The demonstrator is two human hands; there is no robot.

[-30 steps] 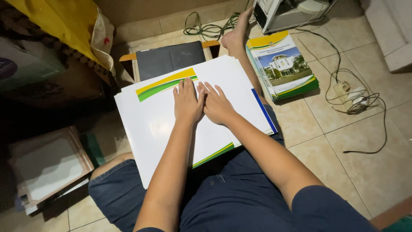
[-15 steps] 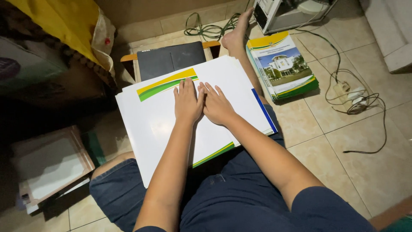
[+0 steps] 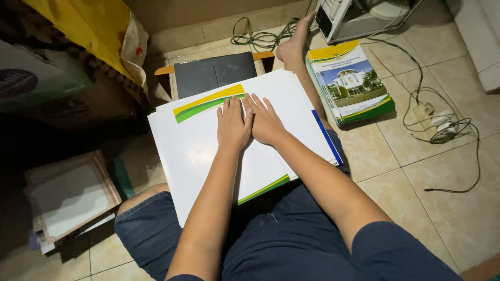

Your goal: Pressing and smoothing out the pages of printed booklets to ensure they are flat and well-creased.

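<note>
Large glossy white card sheet (image 3: 208,156) with yellow-green stripes lies across the lap. Left hand (image 3: 233,125) and right hand (image 3: 266,123) rest flat on it, side by side, fingers extended, gripping nothing. Beige tiled floor (image 3: 448,208); stacked printed booklets (image 3: 351,83) right.

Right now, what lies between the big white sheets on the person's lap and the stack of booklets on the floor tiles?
In the head view, the person's outstretched bare leg lies between the white sheets and the booklet stack.
</note>
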